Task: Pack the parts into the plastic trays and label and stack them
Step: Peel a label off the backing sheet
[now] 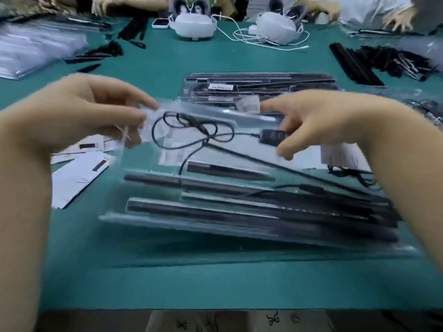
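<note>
A clear plastic tray (pixel 239 226) is lifted and tilted above the green table in front of me, blurred by motion. It holds several long black bars (pixel 215 209) and a coiled black cable (pixel 191 130) with a small black box (pixel 273 136). My left hand (pixel 91 111) grips the tray's far left corner. My right hand (pixel 318 121) pinches the black box at the tray's far right, with a small white label (pixel 249 104) stuck at its index fingertip. Behind lies a stack of filled, labelled trays (pixel 259 88).
White label sheets (pixel 76 173) lie to the left of the tray. Loose black bars (pixel 374 61) are piled at the right, empty clear trays (pixel 31 49) at the left. Two white headsets (pixel 194 26) with cables and other people's hands are at the far edge.
</note>
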`<move>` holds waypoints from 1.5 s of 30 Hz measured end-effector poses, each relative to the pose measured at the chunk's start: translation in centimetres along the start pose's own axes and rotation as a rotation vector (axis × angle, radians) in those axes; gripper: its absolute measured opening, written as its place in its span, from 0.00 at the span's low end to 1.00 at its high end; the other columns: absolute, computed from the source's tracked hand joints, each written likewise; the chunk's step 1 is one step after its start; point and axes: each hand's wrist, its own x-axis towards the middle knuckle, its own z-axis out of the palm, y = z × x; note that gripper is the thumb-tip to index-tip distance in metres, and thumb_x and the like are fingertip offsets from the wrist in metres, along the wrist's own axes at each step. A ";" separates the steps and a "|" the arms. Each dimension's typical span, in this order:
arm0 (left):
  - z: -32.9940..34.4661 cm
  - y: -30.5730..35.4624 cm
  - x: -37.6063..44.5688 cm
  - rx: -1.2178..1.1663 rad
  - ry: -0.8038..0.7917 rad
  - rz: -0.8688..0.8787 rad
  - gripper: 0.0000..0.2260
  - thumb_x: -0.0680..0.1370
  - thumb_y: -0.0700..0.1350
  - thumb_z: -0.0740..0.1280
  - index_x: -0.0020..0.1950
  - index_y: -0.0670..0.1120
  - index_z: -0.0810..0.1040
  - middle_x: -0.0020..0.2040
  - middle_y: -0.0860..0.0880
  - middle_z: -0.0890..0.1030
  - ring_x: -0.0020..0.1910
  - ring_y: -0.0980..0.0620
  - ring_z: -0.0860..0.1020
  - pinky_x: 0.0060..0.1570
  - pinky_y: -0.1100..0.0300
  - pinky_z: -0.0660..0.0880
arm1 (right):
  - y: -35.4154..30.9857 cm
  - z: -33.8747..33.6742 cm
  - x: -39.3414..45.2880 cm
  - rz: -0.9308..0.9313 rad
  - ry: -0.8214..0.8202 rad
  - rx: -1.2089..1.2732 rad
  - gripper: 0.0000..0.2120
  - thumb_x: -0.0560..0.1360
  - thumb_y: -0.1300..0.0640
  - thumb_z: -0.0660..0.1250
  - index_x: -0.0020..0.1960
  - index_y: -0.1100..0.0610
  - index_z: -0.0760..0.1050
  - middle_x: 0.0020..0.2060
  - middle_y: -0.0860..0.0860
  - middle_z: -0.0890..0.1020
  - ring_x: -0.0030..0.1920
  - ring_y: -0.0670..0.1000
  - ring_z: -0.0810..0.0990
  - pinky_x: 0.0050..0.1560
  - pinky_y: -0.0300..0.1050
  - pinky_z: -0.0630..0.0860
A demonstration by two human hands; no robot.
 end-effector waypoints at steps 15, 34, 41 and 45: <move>5.3 0.4 -0.2 0.412 0.381 0.289 0.07 0.64 0.40 0.69 0.35 0.52 0.75 0.36 0.54 0.79 0.33 0.52 0.77 0.35 0.60 0.74 | -0.2 3.5 -3.1 -0.050 0.759 -0.607 0.53 0.61 0.62 0.76 0.77 0.56 0.49 0.35 0.61 0.78 0.37 0.61 0.75 0.40 0.55 0.74; 7.2 -3.0 -2.3 0.466 -0.196 0.107 0.14 0.62 0.54 0.78 0.40 0.58 0.75 0.59 0.71 0.70 0.64 0.68 0.65 0.56 0.78 0.58 | 1.4 8.5 -6.3 -0.084 0.527 0.195 0.30 0.60 0.20 0.58 0.61 0.23 0.62 0.45 0.36 0.80 0.47 0.39 0.78 0.50 0.29 0.70; 11.1 -0.8 -1.1 0.130 0.296 0.084 0.11 0.66 0.60 0.71 0.39 0.54 0.78 0.38 0.60 0.80 0.38 0.64 0.76 0.40 0.72 0.70 | -2.2 10.8 -2.1 0.050 0.692 0.856 0.04 0.68 0.51 0.74 0.35 0.46 0.84 0.40 0.34 0.82 0.41 0.31 0.78 0.37 0.20 0.67; 11.9 -0.7 -0.7 -0.034 0.439 0.024 0.08 0.71 0.52 0.70 0.35 0.49 0.79 0.30 0.54 0.78 0.28 0.58 0.72 0.30 0.67 0.69 | -2.8 11.0 -0.6 0.121 0.604 0.899 0.12 0.71 0.52 0.72 0.29 0.43 0.82 0.37 0.33 0.82 0.37 0.27 0.76 0.31 0.19 0.66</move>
